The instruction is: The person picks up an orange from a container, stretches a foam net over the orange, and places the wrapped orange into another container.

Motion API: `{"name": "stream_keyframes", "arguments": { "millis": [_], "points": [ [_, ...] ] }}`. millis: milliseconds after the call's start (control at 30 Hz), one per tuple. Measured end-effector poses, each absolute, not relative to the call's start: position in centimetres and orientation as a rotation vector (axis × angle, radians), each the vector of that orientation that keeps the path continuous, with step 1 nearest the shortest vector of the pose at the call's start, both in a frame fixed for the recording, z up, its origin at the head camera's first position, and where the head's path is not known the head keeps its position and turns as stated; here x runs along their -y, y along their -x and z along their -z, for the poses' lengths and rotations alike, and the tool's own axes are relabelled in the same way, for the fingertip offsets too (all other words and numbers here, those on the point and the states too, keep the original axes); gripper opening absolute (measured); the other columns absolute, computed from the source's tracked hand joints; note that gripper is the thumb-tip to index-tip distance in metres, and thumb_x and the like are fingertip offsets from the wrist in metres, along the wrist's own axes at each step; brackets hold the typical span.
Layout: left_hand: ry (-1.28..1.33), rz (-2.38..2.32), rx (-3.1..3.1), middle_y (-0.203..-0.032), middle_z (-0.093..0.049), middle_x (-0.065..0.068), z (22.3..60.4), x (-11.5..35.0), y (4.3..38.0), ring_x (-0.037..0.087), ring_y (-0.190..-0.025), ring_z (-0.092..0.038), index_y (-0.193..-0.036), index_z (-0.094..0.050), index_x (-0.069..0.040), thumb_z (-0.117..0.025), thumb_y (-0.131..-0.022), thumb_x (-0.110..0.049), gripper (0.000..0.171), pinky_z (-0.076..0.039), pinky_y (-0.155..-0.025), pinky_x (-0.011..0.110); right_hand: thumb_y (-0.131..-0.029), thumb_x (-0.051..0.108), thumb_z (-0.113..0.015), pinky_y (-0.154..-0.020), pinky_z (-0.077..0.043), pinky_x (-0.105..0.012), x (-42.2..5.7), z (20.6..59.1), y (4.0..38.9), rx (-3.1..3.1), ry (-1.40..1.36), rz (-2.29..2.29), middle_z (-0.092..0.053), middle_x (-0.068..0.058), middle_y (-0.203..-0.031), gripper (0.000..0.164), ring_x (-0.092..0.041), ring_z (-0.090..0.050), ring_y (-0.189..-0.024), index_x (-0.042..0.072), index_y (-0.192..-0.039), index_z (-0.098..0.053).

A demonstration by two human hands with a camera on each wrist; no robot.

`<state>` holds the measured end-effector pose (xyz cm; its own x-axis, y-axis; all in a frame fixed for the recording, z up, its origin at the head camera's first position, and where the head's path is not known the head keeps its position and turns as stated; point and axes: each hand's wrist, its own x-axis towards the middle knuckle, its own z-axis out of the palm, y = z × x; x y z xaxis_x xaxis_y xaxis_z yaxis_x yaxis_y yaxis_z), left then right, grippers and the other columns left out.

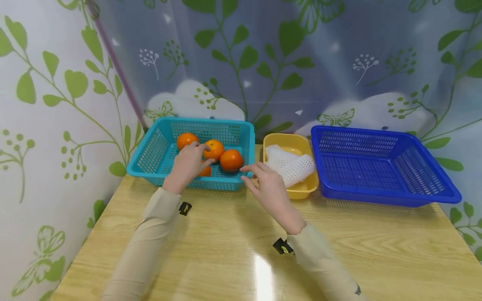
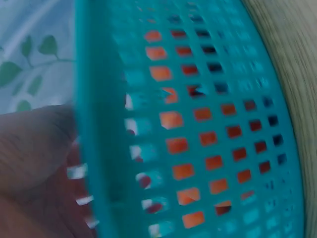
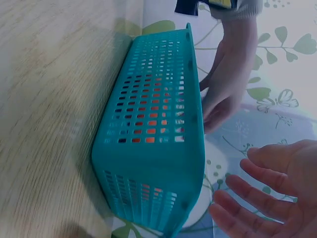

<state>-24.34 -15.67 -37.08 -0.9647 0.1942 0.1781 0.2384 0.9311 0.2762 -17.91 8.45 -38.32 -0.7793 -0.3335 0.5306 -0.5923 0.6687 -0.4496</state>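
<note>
A teal mesh basket [image 1: 150,161] at the back left holds several round orange fruits, one with a small green stem mark [image 1: 214,148]. My left hand [image 1: 187,165] reaches over the basket's near rim, fingers and thumb spread above the fruits; a lower fruit [image 1: 205,171] is partly covered by it. Whether the fingertips touch any fruit cannot be told. In the left wrist view the basket wall hides most of that hand [image 2: 29,168]. My right hand [image 1: 272,192] is at the basket's near right corner, fingers apart and holding nothing, as the right wrist view of the hand [image 3: 277,193] shows.
Right of the teal basket stands a yellow basket [image 1: 290,140] with white foam net sleeves [image 1: 290,165] in it. Beside that is a larger blue mesh basket [image 1: 376,167]. All stand on a wooden table [image 1: 226,251] against a leaf-patterned curtain [image 1: 263,62].
</note>
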Motion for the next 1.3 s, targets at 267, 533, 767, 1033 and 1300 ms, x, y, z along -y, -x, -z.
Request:
{"name": "stream_keyframes", "arguments": {
  "millis": [267,533,767,1033,1300],
  "points": [
    [0.153,0.365,3.283,-0.108,-0.07,0.021,37.9,16.7,26.4,0.035,-0.082,-0.067,-0.124,-0.064,0.002,-0.071,-0.091,-0.052,0.063,-0.057,-0.071,0.047,-0.094,0.016,-0.074,-0.068,-0.047,-0.034,-6.9,38.6,18.1,2.435,-0.781,-0.834,-0.072,-0.004,-0.102,0.017,-0.018,-0.064,-0.078,0.011,-0.11,-0.075],
    [0.142,0.456,3.378,-0.09,-0.063,0.014,38.5,16.9,26.7,0.026,-0.073,-0.057,-0.116,-0.065,0.003,-0.065,-0.091,-0.059,0.066,-0.049,-0.069,0.039,-0.093,0.014,-0.075,-0.071,-0.045,-0.037,-6.5,39.1,18.0,2.443,-0.779,-0.885,-0.073,-0.005,-0.104,0.017,-0.022,-0.067,-0.082,0.011,-0.11,-0.074],
    [0.145,0.517,3.156,-0.112,-0.068,0.027,36.8,16.2,25.7,0.04,-0.087,-0.067,-0.139,-0.051,0.007,-0.06,-0.094,-0.061,0.082,-0.055,-0.077,0.051,-0.093,0.01,-0.074,-0.065,-0.054,-0.033,-6.6,39.1,18.9,2.413,-0.773,-0.929,-0.074,-0.01,-0.1,0.016,-0.023,-0.069,-0.075,0.005,-0.108,-0.074],
    [0.184,1.012,2.791,-0.118,-0.062,0.02,35.4,13.9,23.7,0.034,-0.089,-0.065,-0.139,-0.044,0.0,-0.065,-0.095,-0.053,0.072,-0.057,-0.072,0.046,-0.102,0.02,-0.064,-0.074,-0.06,-0.036,-6.4,38.6,19.2,2.477,-0.699,-1.064,-0.073,-0.013,-0.113,0.029,-0.023,-0.071,-0.084,0.003,-0.125,-0.069],
    [0.404,1.023,2.542,-0.139,-0.045,0.021,35.9,11.3,22.3,0.039,-0.109,-0.061,-0.147,-0.043,-0.003,-0.078,-0.089,-0.034,0.075,-0.057,-0.089,0.052,-0.107,0.043,-0.05,-0.087,-0.059,-0.041,-6.2,37.8,19.7,2.521,-0.467,-1.506,-0.072,-0.014,-0.122,0.053,-0.026,-0.073,-0.1,0.007,-0.145,-0.055]
  ]
}}
